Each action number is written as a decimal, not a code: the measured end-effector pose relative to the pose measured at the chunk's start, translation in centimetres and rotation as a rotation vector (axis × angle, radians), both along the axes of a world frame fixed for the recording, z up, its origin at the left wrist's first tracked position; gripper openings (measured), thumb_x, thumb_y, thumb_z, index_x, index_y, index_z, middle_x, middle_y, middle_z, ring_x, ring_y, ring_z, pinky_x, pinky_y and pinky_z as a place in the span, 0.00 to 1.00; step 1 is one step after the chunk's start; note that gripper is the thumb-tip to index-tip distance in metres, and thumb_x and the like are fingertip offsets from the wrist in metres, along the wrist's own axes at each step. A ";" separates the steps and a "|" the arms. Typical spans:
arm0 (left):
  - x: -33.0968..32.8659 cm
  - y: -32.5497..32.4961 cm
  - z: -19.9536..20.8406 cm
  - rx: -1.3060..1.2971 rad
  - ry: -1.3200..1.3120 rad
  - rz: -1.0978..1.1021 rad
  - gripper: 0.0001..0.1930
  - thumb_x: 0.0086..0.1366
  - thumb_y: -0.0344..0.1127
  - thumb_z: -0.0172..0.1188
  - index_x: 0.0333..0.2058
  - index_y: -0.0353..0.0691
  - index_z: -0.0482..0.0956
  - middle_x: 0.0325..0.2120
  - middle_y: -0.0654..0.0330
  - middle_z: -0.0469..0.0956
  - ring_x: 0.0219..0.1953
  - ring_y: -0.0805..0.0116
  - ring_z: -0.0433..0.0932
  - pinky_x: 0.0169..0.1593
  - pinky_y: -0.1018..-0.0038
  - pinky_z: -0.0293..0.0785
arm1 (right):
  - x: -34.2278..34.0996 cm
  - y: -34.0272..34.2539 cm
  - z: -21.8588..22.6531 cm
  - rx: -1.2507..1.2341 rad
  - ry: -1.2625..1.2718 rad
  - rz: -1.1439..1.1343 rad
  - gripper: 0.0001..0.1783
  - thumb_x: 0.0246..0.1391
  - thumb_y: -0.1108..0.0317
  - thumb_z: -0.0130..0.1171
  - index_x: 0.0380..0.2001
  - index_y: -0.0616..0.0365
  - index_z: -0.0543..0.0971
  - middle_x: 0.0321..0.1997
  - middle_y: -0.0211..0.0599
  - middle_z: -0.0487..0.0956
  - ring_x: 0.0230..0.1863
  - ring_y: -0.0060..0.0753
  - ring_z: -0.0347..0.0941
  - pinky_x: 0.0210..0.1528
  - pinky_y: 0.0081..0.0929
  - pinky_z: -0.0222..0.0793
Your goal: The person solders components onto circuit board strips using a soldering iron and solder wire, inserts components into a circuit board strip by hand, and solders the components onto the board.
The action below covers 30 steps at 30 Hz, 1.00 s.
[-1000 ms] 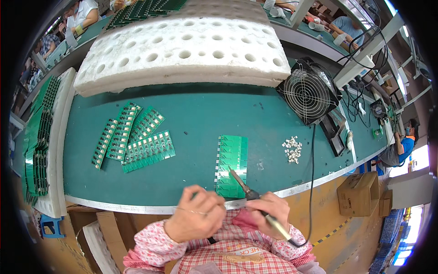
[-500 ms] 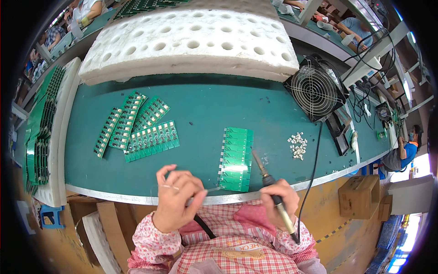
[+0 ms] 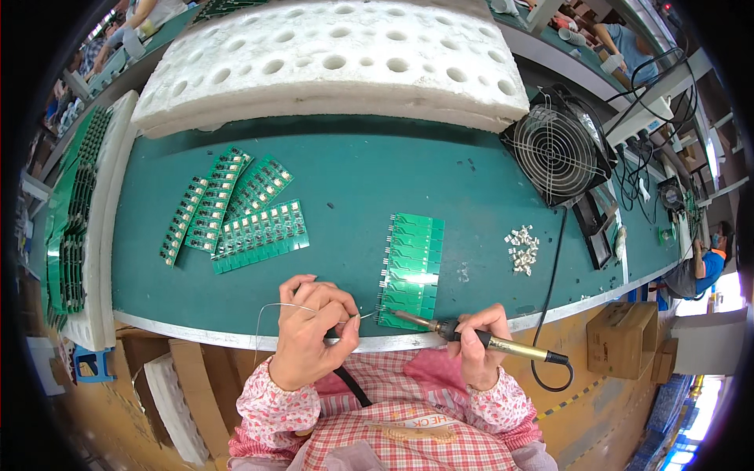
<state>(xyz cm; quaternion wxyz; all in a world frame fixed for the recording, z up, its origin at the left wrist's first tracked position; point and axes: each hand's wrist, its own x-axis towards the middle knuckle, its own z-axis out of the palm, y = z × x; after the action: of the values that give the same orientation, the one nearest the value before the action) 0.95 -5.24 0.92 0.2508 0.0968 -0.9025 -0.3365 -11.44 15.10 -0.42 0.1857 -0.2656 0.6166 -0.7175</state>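
Observation:
A green circuit board panel (image 3: 414, 263) lies on the bench near its front edge, with rows of small pins along its left side. My right hand (image 3: 481, 349) is closed round a soldering iron (image 3: 520, 347). The iron lies nearly level, its tip over the panel's lower left corner. Just left of that corner, my left hand (image 3: 316, 326) pinches a thin solder wire (image 3: 367, 315). The wire's end reaches close to the iron tip; whether they touch is too small to tell. More wire loops out behind the left hand.
Several populated boards (image 3: 263, 235) lie at the left. A pile of small white connectors (image 3: 522, 251) sits to the right, below a black fan (image 3: 556, 149). A white foam block (image 3: 330, 86) spans the back; upright boards (image 3: 75, 228) stand at the far left. The iron's cord (image 3: 556, 275) crosses the right side.
The soldering iron has swung from pointing up and away to lying nearly level, its tip now at the panel's lower left corner. My left hand has moved slightly right with the solder wire.

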 end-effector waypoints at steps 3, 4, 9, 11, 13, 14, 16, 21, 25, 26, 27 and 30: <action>0.1 0.0 -0.2 0.007 -0.014 -0.010 0.09 0.46 0.26 0.62 0.19 0.43 0.69 0.28 0.68 0.76 0.36 0.66 0.73 0.52 0.60 0.58 | 0.1 -0.1 -0.1 0.024 0.021 0.008 0.07 0.55 0.74 0.53 0.32 0.62 0.65 0.19 0.36 0.73 0.15 0.19 0.69 0.18 0.18 0.66; 0.1 0.0 -0.2 0.007 -0.015 -0.011 0.09 0.46 0.26 0.62 0.19 0.43 0.69 0.28 0.68 0.76 0.36 0.66 0.73 0.52 0.60 0.58 | 0.1 -0.1 0.0 0.046 0.031 0.009 0.07 0.55 0.74 0.53 0.31 0.62 0.65 0.19 0.36 0.74 0.16 0.19 0.70 0.18 0.18 0.66; -0.1 0.2 -0.2 -0.029 -0.023 -0.017 0.09 0.47 0.27 0.62 0.19 0.43 0.69 0.29 0.68 0.75 0.37 0.67 0.73 0.52 0.60 0.59 | 0.2 -0.1 0.0 0.067 0.060 0.011 0.06 0.54 0.75 0.53 0.31 0.62 0.66 0.20 0.36 0.74 0.16 0.20 0.71 0.19 0.18 0.67; -0.1 0.2 -0.2 -0.036 -0.024 -0.010 0.09 0.47 0.27 0.62 0.19 0.43 0.69 0.29 0.68 0.75 0.36 0.67 0.73 0.51 0.60 0.59 | 0.1 -0.1 0.1 0.066 0.067 0.017 0.06 0.54 0.75 0.53 0.31 0.62 0.66 0.20 0.36 0.74 0.16 0.20 0.71 0.19 0.18 0.67; -0.2 0.2 -0.2 -0.044 -0.026 -0.003 0.09 0.47 0.27 0.62 0.19 0.43 0.68 0.29 0.68 0.74 0.36 0.67 0.73 0.51 0.60 0.59 | 0.0 0.0 0.0 0.066 0.099 0.051 0.07 0.54 0.76 0.54 0.31 0.62 0.66 0.20 0.36 0.74 0.16 0.19 0.71 0.19 0.18 0.67; -0.2 0.2 -0.2 -0.048 -0.025 0.000 0.09 0.47 0.27 0.62 0.19 0.43 0.68 0.28 0.68 0.74 0.36 0.67 0.73 0.51 0.60 0.59 | -0.1 0.0 0.0 0.066 0.099 0.053 0.07 0.54 0.76 0.54 0.31 0.62 0.66 0.20 0.36 0.74 0.16 0.19 0.71 0.19 0.18 0.67; -0.1 0.2 -0.2 -0.051 -0.023 0.003 0.09 0.47 0.26 0.62 0.19 0.43 0.68 0.28 0.68 0.74 0.36 0.67 0.73 0.51 0.60 0.59 | -0.1 0.0 0.3 0.062 0.132 0.078 0.06 0.53 0.76 0.54 0.31 0.63 0.66 0.18 0.35 0.74 0.16 0.19 0.70 0.19 0.18 0.65; -0.2 0.2 0.0 -0.052 -0.021 0.002 0.08 0.46 0.25 0.60 0.19 0.41 0.68 0.28 0.65 0.74 0.36 0.63 0.72 0.51 0.59 0.61 | -0.3 0.1 0.2 0.072 0.220 0.099 0.06 0.50 0.77 0.55 0.29 0.62 0.68 0.17 0.33 0.73 0.15 0.20 0.68 0.19 0.20 0.63; -0.2 0.3 -0.1 -0.058 -0.017 0.007 0.08 0.46 0.25 0.60 0.18 0.41 0.68 0.28 0.65 0.74 0.36 0.63 0.72 0.51 0.59 0.61 | -0.3 0.2 -0.2 0.085 0.260 0.084 0.06 0.48 0.76 0.57 0.29 0.61 0.69 0.16 0.32 0.73 0.15 0.22 0.68 0.20 0.21 0.62; -0.2 0.3 -0.1 -0.056 -0.021 0.000 0.08 0.46 0.25 0.60 0.18 0.41 0.68 0.28 0.65 0.75 0.36 0.63 0.72 0.51 0.59 0.61 | -0.3 0.2 -0.2 0.084 0.261 0.084 0.06 0.48 0.76 0.57 0.29 0.61 0.69 0.16 0.32 0.73 0.15 0.22 0.68 0.20 0.21 0.62; -0.2 0.3 -0.1 -0.054 -0.025 -0.007 0.08 0.46 0.25 0.60 0.18 0.41 0.68 0.28 0.65 0.75 0.36 0.63 0.73 0.50 0.60 0.61 | -0.3 0.2 -0.1 0.084 0.255 0.083 0.06 0.49 0.76 0.57 0.29 0.61 0.69 0.15 0.32 0.72 0.15 0.22 0.68 0.21 0.21 0.62; 0.0 0.2 -0.1 -0.070 -0.019 -0.023 0.08 0.49 0.27 0.62 0.21 0.43 0.69 0.29 0.68 0.74 0.35 0.67 0.72 0.50 0.60 0.60 | -0.3 0.2 -0.1 0.072 0.253 0.087 0.06 0.49 0.76 0.56 0.28 0.61 0.69 0.15 0.31 0.72 0.15 0.22 0.68 0.21 0.21 0.62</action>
<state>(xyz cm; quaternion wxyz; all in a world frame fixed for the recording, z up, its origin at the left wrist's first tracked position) 0.91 -5.06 0.78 0.2415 0.0806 -0.9171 -0.3067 -11.74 15.29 -0.51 0.1468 -0.3734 0.6484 -0.6470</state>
